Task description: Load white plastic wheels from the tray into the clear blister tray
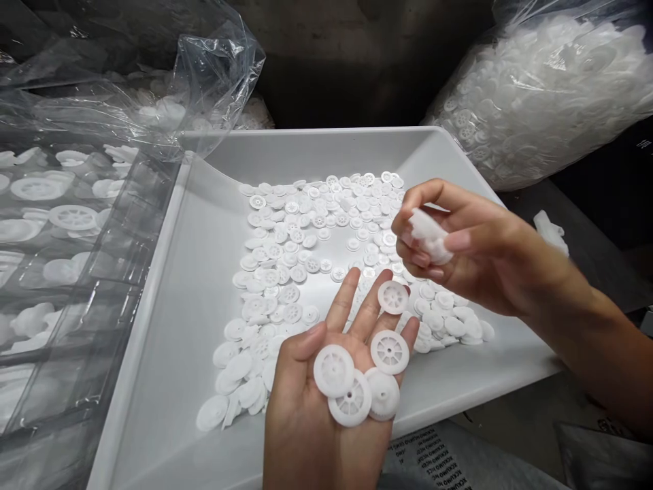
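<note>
My left hand (331, 381) is palm up over the near part of the white tray (163, 327), fingers spread, with several white plastic gears (334, 371) resting on the palm and fingers. Some show spoked faces, and one has a raised hub. Above and to the right, my right hand (474, 252) is closed, with thumb and fingers pinching a small bunch of white plastic pieces (429, 238). Those pieces are blurred and look like more gears. Below both hands, many loose white gears (275, 272) cover the tray floor, partly hidden by my hands.
On the left stands a clear plastic tray (117, 252) with compartments of larger white parts. Clear plastic bagging (214, 75) overhangs the white tray's back left corner. A full bag of white parts (551, 95) sits at back right; a white piece (551, 231) lies beyond my right wrist.
</note>
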The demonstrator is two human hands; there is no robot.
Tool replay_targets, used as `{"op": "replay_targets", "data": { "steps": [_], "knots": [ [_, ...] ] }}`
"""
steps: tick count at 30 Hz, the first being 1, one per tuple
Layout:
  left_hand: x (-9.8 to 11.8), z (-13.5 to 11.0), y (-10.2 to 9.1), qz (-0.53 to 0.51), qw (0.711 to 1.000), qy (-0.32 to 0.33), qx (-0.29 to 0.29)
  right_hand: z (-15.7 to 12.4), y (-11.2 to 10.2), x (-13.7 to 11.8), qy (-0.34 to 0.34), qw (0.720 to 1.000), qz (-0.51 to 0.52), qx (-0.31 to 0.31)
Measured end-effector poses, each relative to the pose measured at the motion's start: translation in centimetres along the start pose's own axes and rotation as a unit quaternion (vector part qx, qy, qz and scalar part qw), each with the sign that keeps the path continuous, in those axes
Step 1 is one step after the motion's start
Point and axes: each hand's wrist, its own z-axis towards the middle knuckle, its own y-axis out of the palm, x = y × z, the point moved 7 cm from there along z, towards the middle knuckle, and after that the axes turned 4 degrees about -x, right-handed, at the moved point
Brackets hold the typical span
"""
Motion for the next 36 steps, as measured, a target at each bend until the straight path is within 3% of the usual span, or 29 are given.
{"op": "replay_targets", "data": {
  "steps": [3, 5, 8, 9, 11, 13, 17, 19, 23, 27, 34, 36],
  "knots": [
    [0.1, 0.0, -0.2, -0.004, 1.0, 0.007, 0.0, 0.0, -0.3, 0.2, 0.03, 0.999, 0.044, 0.005],
    [0.0, 0.1, -0.2, -0.018, 1.0, 0.005, -0.015, -0.3, 0.0, 0.2, 0.015, 0.999, 0.042, 0.01],
    [-0.5, 0.2, 0.0, -0.057, 0.997, -0.033, -0.038, -1.3, 1.2, -0.6, -0.051, 0.996, -0.066, 0.011],
    [-0.8, 0.2, 0.0, -0.068, 0.995, -0.054, -0.04, -1.6, 2.1, -1.1, -0.09, 0.985, -0.145, -0.007],
    [-1.1, 0.1, 0.0, -0.075, 0.992, -0.091, -0.037, -2.5, 4.6, -2.2, -0.17, 0.933, -0.311, -0.062],
    [-1.3, 0.0, 0.1, -0.064, 0.991, -0.111, -0.032, -3.0, 6.7, -2.5, -0.202, 0.885, -0.402, -0.119],
    [-1.6, -0.2, 0.1, -0.044, 0.99, -0.13, -0.022, -2.6, 8.0, -1.8, -0.12, 0.883, -0.418, -0.174],
    [-1.8, -0.2, 0.1, -0.046, 0.989, -0.138, -0.022, -2.6, 7.7, -2.0, -0.134, 0.878, -0.433, -0.154],
    [-1.7, -0.1, 0.0, -0.049, 0.991, -0.12, -0.033, -3.6, 6.1, -3.0, -0.244, 0.835, -0.491, -0.058],
    [-1.1, 0.0, 0.1, -0.056, 0.994, -0.081, -0.054, -3.7, 4.9, -2.4, -0.245, 0.806, -0.539, -0.017],
    [-0.8, -0.4, 0.3, -0.092, 0.99, -0.081, -0.077, -3.9, 5.0, -1.9, -0.244, 0.821, -0.516, -0.001],
    [-0.6, -0.3, 0.2, -0.104, 0.989, -0.074, -0.069, -4.1, 5.4, -2.1, -0.249, 0.824, -0.508, -0.025]
  ]
}}
